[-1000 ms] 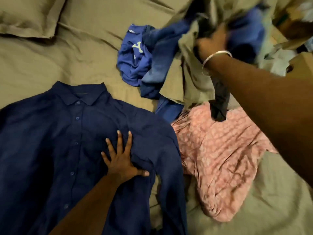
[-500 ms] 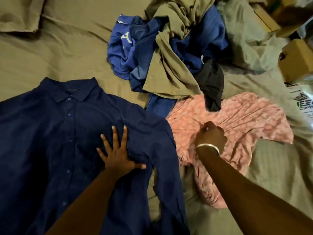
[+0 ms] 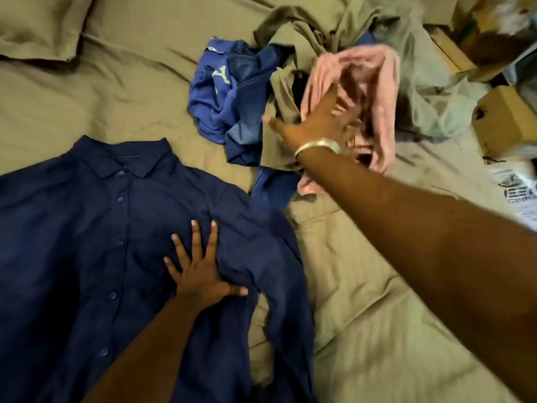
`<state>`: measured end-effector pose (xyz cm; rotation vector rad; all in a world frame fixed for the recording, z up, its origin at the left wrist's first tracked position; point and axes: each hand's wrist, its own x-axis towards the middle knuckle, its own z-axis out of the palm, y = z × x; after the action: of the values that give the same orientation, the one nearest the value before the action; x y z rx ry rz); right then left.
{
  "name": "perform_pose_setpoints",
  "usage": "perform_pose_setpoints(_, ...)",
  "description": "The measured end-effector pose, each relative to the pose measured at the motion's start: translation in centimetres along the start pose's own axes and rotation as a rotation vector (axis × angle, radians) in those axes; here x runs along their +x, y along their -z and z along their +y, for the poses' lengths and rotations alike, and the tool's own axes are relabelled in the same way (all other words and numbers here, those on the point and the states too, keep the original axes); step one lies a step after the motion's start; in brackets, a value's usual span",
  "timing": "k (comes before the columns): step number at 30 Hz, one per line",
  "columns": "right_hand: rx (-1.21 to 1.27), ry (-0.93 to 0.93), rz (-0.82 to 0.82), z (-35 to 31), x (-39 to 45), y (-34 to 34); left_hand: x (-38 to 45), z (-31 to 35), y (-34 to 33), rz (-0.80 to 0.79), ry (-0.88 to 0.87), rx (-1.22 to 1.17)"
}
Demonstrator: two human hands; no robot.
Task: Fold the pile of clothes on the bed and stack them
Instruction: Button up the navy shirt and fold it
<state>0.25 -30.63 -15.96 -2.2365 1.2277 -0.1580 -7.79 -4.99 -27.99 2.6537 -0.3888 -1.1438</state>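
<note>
I see the navy shirt (image 3: 96,245) spread flat on the bed (image 3: 363,330), buttoned front up, collar pointing toward the pillow (image 3: 37,24). My left hand (image 3: 200,274) lies flat on the shirt's chest just right of the button line, fingers straight and spread wide, thumb out to the side, pressing the cloth down. My right hand (image 3: 319,120) reaches up and right of the shirt into the pile of clothes (image 3: 261,91), fingers splayed wide against the pink garment (image 3: 374,91), which is blurred and bunched on top of the pile; I cannot tell whether any fingertip hooks it. A bangle (image 3: 316,146) sits on that wrist. The pile, up and right of the shirt's collar, holds a blue top with a pale letter, denim and an olive piece. Further right of the shirt, past the pile, stand 2 cardboard boxes (image 3: 505,120) at the bed's edge.
</note>
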Motion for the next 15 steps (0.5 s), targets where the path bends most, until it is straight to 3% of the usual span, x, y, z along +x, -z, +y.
perform_pose_setpoints(3,-0.108,-0.188,-0.162,3.4,-3.5,-5.6,0.2,-0.2,-0.2,0.007,-0.001,-0.001)
perform_pose_setpoints(6,-0.126,-0.088,-0.117,6.3,-2.6,-6.9,0.6,-0.6,-0.5,0.016,-0.003,0.01)
perform_pose_setpoints(12,0.075,0.087,0.435,5.8,6.3,-1.4,0.8,-0.7,-0.9,0.035,-0.01,-0.001)
perform_pose_setpoints(13,0.025,0.121,0.388,5.2,8.3,-0.5,0.8,-0.8,-0.9,0.039,-0.01,-0.003)
perform_pose_setpoints(15,-0.167,0.214,0.139,5.0,10.5,0.4,0.9,-0.8,-1.0,0.049,-0.01,-0.012)
